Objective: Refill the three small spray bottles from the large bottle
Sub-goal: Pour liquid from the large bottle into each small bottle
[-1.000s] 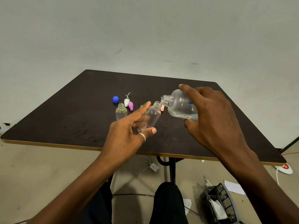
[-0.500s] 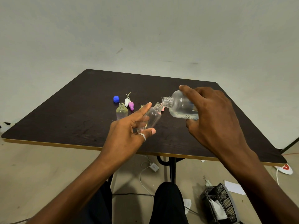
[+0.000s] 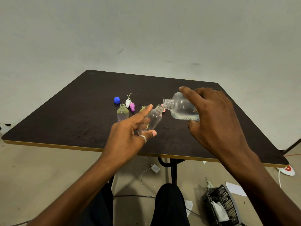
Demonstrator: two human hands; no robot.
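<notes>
My left hand holds a small clear spray bottle, uncapped and tilted to the right, above the dark table. My right hand grips the large clear bottle, tipped on its side with its open neck right beside the small bottle's mouth. Clear liquid lies in the large bottle's lower half. A second small bottle stands uncapped on the table to the left. A third one peeks out behind my left forefinger. A blue cap, a white spray top and a pink one lie behind them.
Another pink spray top shows partly behind the two bottle necks. Under the table are its black leg, a white cable with an adapter, a black basket and loose papers. My knees are below the near table edge.
The large bottle's neck has dropped slightly toward the small bottle's mouth and the two have drawn closer together. Both hands keep the same hold.
</notes>
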